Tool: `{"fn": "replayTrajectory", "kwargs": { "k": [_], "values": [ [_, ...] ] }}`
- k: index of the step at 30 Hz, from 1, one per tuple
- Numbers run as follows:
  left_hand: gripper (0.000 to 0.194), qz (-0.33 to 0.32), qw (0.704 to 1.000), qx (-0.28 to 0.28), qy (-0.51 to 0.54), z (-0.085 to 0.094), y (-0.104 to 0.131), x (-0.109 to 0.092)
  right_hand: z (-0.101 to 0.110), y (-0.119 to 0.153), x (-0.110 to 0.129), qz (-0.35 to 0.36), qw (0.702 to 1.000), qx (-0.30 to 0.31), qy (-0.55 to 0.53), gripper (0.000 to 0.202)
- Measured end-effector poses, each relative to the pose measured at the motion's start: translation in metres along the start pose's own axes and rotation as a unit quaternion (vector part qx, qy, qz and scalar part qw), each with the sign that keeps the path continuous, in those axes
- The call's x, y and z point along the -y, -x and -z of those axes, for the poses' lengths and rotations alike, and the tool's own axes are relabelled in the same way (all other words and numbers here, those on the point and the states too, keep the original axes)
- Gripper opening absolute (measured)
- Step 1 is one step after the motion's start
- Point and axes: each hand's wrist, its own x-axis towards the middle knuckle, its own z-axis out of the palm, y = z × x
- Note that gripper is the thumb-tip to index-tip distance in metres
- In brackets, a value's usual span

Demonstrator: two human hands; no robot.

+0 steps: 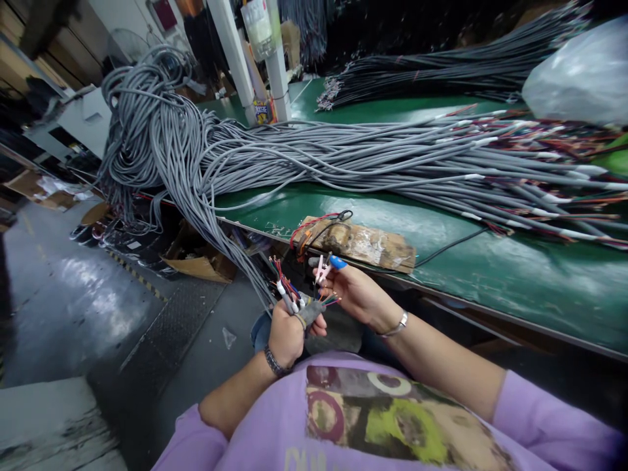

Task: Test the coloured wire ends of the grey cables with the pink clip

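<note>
My left hand (289, 333) is wrapped round a bundle of grey cables (255, 281) near their ends. Thin red, blue and green wires (280, 271) fan out of the stripped ends, with white bands around some sheaths. A dark grey covering shows on one or more of my left fingers. My right hand (346, 291), just right of the wire ends, has its thumb and fingers pinched together around a small pale pink clip-like piece (322, 270). A blue cover (337, 261) sits on one fingertip. The fingers partly hide how the piece is held.
A green-topped bench (471, 275) runs across in front of me. On its near edge lies a worn wooden block (367, 243) with red and black leads. Many grey cables (314, 154) stretch along the bench, black cables (441, 75) behind. A plastic bag (581, 75) lies at right.
</note>
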Motion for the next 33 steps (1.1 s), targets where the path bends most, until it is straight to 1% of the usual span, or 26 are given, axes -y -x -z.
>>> {"fn": "replayTrajectory", "kwargs": {
  "k": [6, 11, 16, 18, 21, 25, 27, 30, 33],
  "values": [
    [0.032, 0.012, 0.999, -0.010, 0.039, -0.001, -0.003, 0.000, 0.001, -0.001, -0.003, 0.024, 1.000, 0.003, 0.013, 0.032],
    [0.035, 0.036, 0.998, -0.014, 0.056, -0.003, -0.006, 0.001, -0.001, -0.005, -0.003, -0.007, 1.000, 0.018, -0.011, 0.032],
    [0.033, 0.039, 0.997, -0.015, 0.063, -0.003, -0.010, 0.004, -0.001, -0.010, -0.007, 0.007, 0.999, -0.019, -0.041, 0.030],
    [0.032, 0.043, 0.997, -0.015, 0.060, -0.003, -0.012, 0.005, -0.001, -0.011, -0.009, 0.011, 0.999, -0.024, -0.042, 0.031],
    [0.035, 0.047, 0.998, -0.017, 0.050, -0.003, -0.011, 0.005, 0.000, -0.010, -0.009, 0.010, 0.999, -0.004, -0.038, 0.035],
    [0.039, 0.034, 0.998, -0.025, 0.042, -0.002, -0.005, 0.004, 0.000, -0.006, -0.005, -0.022, 0.999, 0.014, -0.030, 0.042],
    [0.039, 0.022, 0.999, -0.024, 0.036, -0.001, -0.002, 0.004, -0.001, -0.004, -0.003, -0.033, 0.999, 0.016, -0.022, 0.041],
    [0.036, 0.003, 0.999, -0.028, 0.041, 0.000, 0.000, 0.004, -0.002, -0.002, -0.001, -0.018, 1.000, 0.014, -0.014, 0.035],
    [0.035, -0.002, 0.998, -0.043, 0.056, -0.002, 0.000, 0.002, -0.002, 0.000, -0.002, 0.003, 1.000, 0.011, -0.009, 0.031]
  ]
}}
